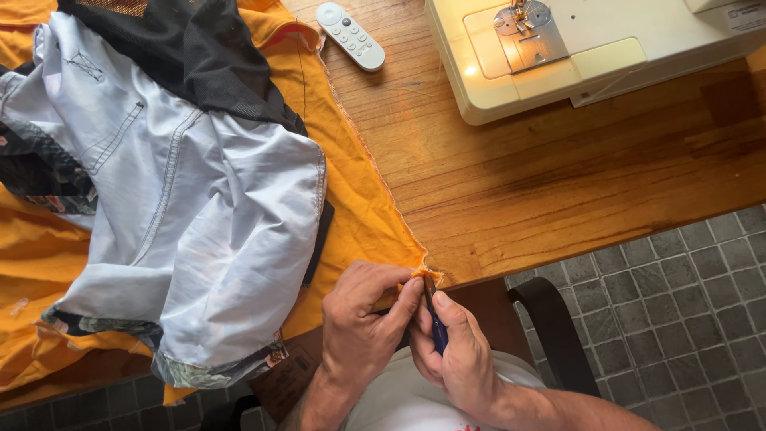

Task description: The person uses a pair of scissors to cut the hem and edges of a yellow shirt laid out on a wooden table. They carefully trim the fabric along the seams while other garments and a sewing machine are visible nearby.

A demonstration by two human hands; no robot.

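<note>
Left hand (363,323) pinches corner of orange fabric (363,215) at table (558,175) edge. Right hand (455,351) grips blue-handled tool (436,326), tip at that corner. Hands touching. Pale denim garment (199,215) left of hands, sewing machine (590,48) beyond.

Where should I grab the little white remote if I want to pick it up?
Grip the white remote across its narrow middle, coming straight down from above. It lies flat and slanted on the wooden table, and both long sides are free, with the orange cloth just left of it.
</note>
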